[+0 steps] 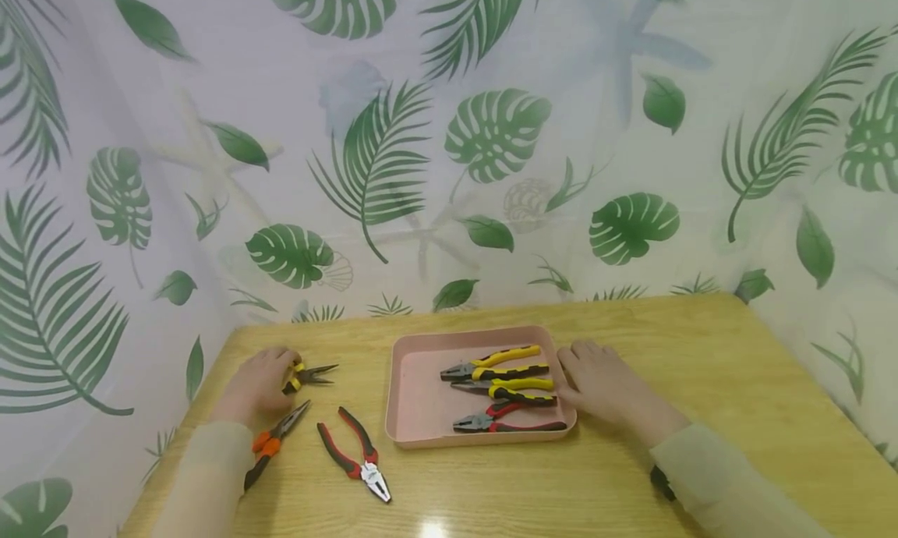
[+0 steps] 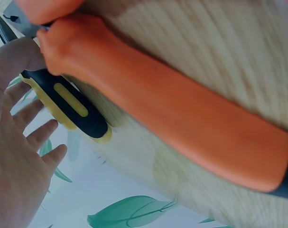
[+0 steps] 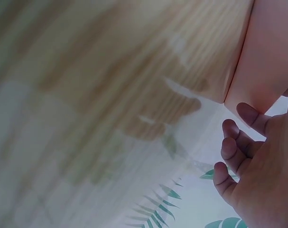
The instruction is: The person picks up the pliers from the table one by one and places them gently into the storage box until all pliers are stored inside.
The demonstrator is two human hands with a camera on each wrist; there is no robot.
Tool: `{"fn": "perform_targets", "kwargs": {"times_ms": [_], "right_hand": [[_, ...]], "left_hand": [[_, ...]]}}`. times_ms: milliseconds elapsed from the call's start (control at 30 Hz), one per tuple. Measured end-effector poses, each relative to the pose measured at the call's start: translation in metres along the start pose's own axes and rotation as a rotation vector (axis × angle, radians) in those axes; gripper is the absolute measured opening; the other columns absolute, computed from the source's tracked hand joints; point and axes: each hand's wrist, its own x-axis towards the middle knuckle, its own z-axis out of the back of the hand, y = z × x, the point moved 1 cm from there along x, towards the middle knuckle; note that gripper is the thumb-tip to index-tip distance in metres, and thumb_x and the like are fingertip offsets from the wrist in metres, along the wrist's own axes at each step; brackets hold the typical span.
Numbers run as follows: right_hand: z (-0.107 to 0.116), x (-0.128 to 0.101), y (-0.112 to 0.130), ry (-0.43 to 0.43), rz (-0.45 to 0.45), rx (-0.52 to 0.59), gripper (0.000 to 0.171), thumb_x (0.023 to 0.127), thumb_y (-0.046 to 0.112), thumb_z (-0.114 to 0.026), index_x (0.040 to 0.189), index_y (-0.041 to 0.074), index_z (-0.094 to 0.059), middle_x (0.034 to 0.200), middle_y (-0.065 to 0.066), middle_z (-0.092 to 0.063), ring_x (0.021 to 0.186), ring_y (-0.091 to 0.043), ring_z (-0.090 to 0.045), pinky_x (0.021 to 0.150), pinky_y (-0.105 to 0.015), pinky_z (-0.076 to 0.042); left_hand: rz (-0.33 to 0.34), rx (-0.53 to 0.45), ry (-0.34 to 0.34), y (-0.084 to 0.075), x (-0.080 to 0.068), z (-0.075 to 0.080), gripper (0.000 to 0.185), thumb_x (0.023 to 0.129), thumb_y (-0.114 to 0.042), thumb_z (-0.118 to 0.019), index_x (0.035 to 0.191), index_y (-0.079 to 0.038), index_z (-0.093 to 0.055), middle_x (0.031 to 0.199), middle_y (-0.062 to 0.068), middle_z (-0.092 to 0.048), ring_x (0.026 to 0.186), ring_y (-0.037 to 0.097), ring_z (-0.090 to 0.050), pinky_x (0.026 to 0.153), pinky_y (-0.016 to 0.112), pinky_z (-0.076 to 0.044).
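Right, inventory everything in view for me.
Tray: one, pink, on table
Yellow pliers: two, yellow-black, inside tray
Red pliers: one, red-black, inside tray
Held pliers: one, yellow-black, left of tray
Orange pliers: one, orange-black, beside left sleeve
Loose pliers: one, red-black, right of orange pliers
Table: one, light wood, beneath tray
Backdrop: one, white-green, behind table
Dark item: one, black, right cuff
Sleeves: two, beige, forearms
Left grip: one, bare, on held pliers
Right grip: one, bare, tray's right rim

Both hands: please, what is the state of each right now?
Left hand: closed, holding yellow-and-black needle-nose pliers.
Right hand: closed, pinching pink tray by its right rim.
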Motion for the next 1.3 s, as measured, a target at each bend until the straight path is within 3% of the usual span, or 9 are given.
{"fn": "perform_targets", "kwargs": {"times_ms": [433, 667, 867, 1067, 1300], "right_hand": [[0.0, -0.0008, 0.002, 0.0, 0.0, -0.006, 0.022, 0.096, 0.034, -0.065, 0.102, 0.014, -0.058, 0.096, -0.004, -0.054, 0.093, -0.025, -0.052, 0.08, -0.046, -0.043], [0.0023, -0.0003, 0.0029, 0.0, -0.006, -0.004, 0.02, 0.096, 0.032, -0.064, 0.101, 0.014, -0.057, 0.095, -0.004, -0.053, 0.092, -0.024, -0.051, 0.078, -0.043, -0.041], [0.0024, -0.0009, 0.003, 0.001, -0.006, -0.008, 0.021, 0.096, 0.033, -0.064, 0.102, 0.014, -0.058, 0.096, -0.004, -0.054, 0.094, -0.025, -0.053, 0.08, -0.045, -0.043], [0.0016, -0.001, 0.003, -0.017, -0.011, -0.003, 0.019, 0.097, 0.033, -0.063, 0.101, 0.015, -0.057, 0.095, -0.003, -0.054, 0.093, -0.025, -0.054, 0.08, -0.046, -0.044], [0.001, -0.0017, 0.0027, -0.008, -0.015, -0.005, 0.02, 0.097, 0.034, -0.063, 0.102, 0.015, -0.057, 0.095, -0.003, -0.054, 0.092, -0.023, -0.053, 0.079, -0.046, -0.043]], "left_hand": [[0.033, 0.003, 0.034, 0.004, 0.0019, -0.004, 0.062, 0.077, -0.003, -0.068, 0.138, -0.008, -0.059, 0.144, 0.018, -0.059, 0.134, 0.046, -0.054, 0.111, 0.065, -0.043], [-0.004, 0.061, 0.042, 0.0071, 0.0062, -0.0044, 0.063, 0.073, -0.007, -0.076, 0.134, -0.006, -0.061, 0.134, 0.019, -0.062, 0.119, 0.044, -0.06, 0.105, 0.062, -0.047], [-0.006, 0.096, 0.028, 0.0053, 0.0039, -0.0034, 0.059, 0.074, -0.009, -0.074, 0.132, -0.007, -0.062, 0.124, 0.015, -0.063, 0.114, 0.04, -0.058, 0.102, 0.06, -0.047], [-0.052, 0.163, 0.005, 0.0062, 0.0058, -0.0024, 0.053, 0.072, -0.017, -0.082, 0.12, -0.007, -0.064, 0.108, 0.013, -0.06, 0.101, 0.035, -0.055, 0.09, 0.055, -0.051], [-0.038, 0.163, 0.01, 0.0025, 0.0026, 0.0005, 0.053, 0.073, -0.02, -0.076, 0.124, -0.007, -0.065, 0.109, 0.013, -0.061, 0.102, 0.036, -0.055, 0.09, 0.056, -0.05]]}}
